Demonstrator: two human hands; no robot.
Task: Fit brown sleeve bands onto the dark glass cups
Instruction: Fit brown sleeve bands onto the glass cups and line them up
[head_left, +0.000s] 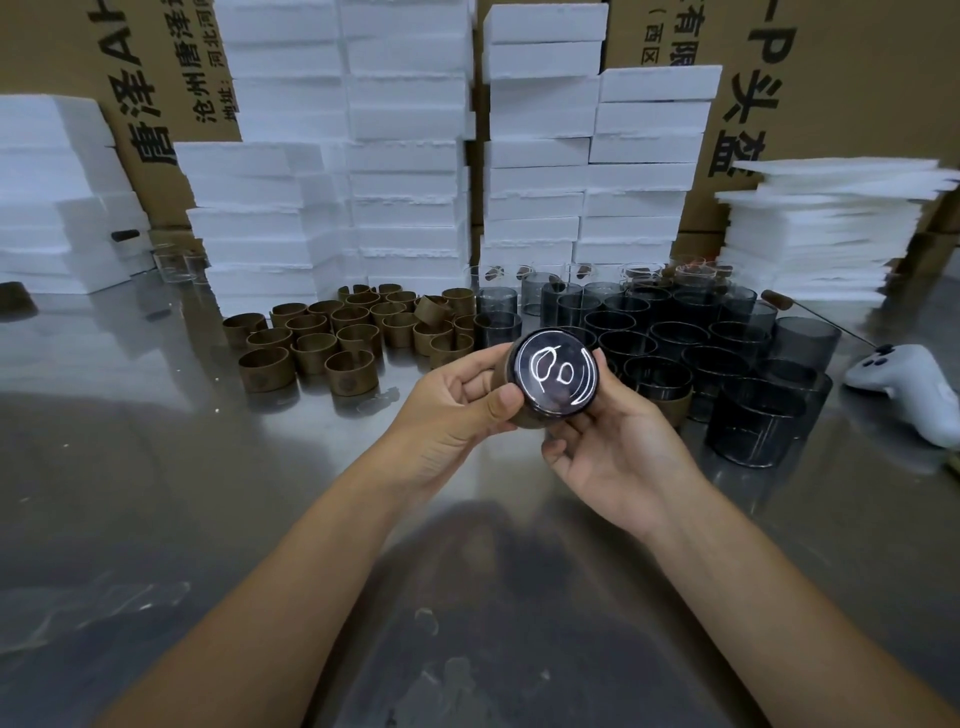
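Fingers (475, 382) of the left hand (447, 415) curl round the side of a dark glass cup (553, 376), with the thumb near its base rim. The right hand (613, 447) cradles it from five o'clock, fingers wrapped behind and thumb below. Both hands grasp the cup at centre frame, raised above the metal table (208, 493). It lies sideways with its base turned to the camera — probably so the hands can push against each other and seat the brown sleeve band (527, 422), whose edge shows around the wall at seven o'clock of the base. The base is a glossy black disc carrying white reflected squiggles. At ten o'clock of the cup stand loose bands (332, 338), at two o'clock bare cups (670, 332) — supplies within easy reach, it seems.
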